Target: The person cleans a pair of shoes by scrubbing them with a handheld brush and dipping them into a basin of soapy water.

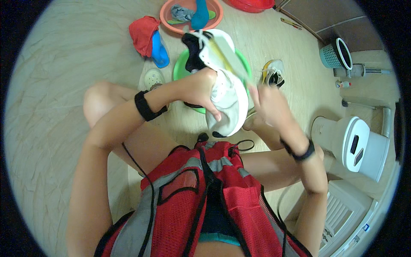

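My left hand (200, 88) is closed round the side of a white sneaker (229, 96) with a black lining and pale laces. The sneaker is held up over a green basin (244, 64), its toe pointing toward me. My right hand (269, 105), somewhat blurred, grips the end of a pale brush (229, 55) that lies across the sneaker's upper, with a yellowish strip along its side. Much of the basin's inside is hidden behind the sneaker and my left hand.
An orange basin (165, 21) with a grey cloth and a blue item stands ahead. Left of the green basin lie a red cloth (143, 34) and a blue object (159, 50). A second sneaker (274, 70), a waste basket (329, 56) and a toilet (346, 141) are rightward.
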`<state>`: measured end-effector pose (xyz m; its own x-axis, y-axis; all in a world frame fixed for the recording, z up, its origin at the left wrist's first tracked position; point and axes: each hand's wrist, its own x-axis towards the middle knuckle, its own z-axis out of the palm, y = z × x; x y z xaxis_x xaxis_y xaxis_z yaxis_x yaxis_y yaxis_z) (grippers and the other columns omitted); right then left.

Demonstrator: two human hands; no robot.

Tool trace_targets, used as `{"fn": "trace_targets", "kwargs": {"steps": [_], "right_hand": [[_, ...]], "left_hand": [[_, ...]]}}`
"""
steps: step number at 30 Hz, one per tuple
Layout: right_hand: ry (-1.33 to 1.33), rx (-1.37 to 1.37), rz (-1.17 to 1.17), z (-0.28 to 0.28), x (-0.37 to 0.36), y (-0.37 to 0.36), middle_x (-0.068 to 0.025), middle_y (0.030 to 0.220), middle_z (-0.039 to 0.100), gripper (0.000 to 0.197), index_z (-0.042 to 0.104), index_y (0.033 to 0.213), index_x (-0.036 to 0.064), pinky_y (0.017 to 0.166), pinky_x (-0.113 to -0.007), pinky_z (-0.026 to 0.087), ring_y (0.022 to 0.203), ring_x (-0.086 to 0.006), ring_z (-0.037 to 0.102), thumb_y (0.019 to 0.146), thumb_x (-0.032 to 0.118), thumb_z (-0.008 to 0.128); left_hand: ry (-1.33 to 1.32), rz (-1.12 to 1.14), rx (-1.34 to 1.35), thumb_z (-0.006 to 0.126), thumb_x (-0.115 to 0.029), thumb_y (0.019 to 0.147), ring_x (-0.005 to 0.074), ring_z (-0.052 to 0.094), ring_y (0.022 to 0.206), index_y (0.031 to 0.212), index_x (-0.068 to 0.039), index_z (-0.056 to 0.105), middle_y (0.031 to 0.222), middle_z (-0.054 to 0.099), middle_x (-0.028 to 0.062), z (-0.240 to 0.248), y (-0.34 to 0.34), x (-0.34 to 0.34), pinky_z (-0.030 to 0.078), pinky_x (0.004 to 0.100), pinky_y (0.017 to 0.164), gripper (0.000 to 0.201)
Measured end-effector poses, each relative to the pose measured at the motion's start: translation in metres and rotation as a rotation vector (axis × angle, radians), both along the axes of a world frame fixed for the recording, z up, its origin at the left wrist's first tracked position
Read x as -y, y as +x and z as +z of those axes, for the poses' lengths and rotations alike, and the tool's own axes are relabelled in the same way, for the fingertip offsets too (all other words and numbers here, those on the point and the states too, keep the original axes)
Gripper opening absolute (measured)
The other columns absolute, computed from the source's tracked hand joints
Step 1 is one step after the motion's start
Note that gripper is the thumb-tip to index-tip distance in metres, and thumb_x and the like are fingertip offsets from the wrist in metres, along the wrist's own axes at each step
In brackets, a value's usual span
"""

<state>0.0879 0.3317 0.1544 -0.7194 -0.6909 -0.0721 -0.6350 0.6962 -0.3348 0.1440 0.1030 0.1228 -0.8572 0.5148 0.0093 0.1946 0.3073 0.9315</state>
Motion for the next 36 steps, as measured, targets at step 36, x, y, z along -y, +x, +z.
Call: {"fn": "trace_targets", "kwargs": {"steps": [36], "right_hand": [[-0.275, 0.439, -0.584, 0.016, -0.080, -0.042, -0.0034, 0.052, 0.042, 0.049, 0.054, 0.070, -0.0033, 0.047, -0.028, 0.034, 0.051, -0.0100, 0.039, 0.093, 0.039, 0.046]], "left_hand": [[-1.155, -0.498, -0.039, 0.071, -0.056, 0.055, 0.0315, 0.062, 0.087, 0.084, -0.002, 0.068, 0.082, 0.066, 0.0118, -0.238, -0.067, -0.006, 0.024, 0.0607, 0.098, 0.061]]}}
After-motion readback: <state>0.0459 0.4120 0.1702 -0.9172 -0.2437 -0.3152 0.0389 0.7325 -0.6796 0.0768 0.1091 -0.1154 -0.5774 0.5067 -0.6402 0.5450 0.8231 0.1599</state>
